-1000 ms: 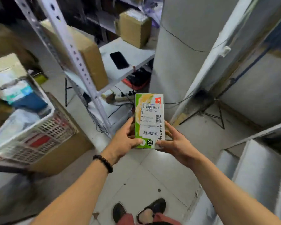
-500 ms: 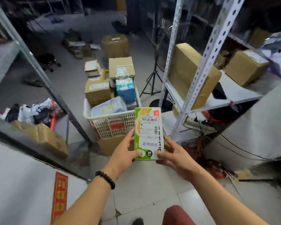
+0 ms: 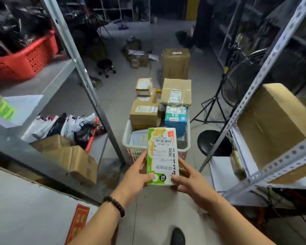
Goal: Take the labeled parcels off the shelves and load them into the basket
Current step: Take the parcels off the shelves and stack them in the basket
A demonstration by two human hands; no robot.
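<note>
on the white shipping label (image 3: 163, 147) stuck to the green carton (image 3: 151, 156): barcodes and, under the top one, digits read as 159 k02 170, slightly blurred. lower on the carton, large chinese characters printed upside down from here, plus a dark round badge (image 3: 162, 177) bearing 无. white barcode labels on the brown box (image 3: 146, 114), the taped box (image 3: 176, 89) and the blue box (image 3: 175, 121) piled in the basket (image 3: 125, 137), print too small to read. gold characters on a red strip (image 3: 78, 223) at lower left, illegible.

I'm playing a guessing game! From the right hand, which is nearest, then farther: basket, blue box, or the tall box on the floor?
From the right hand, holding the carton:
1. basket, just ahead.
2. blue box, in the basket, right side.
3. tall box, on the floor beyond the basket.
</note>
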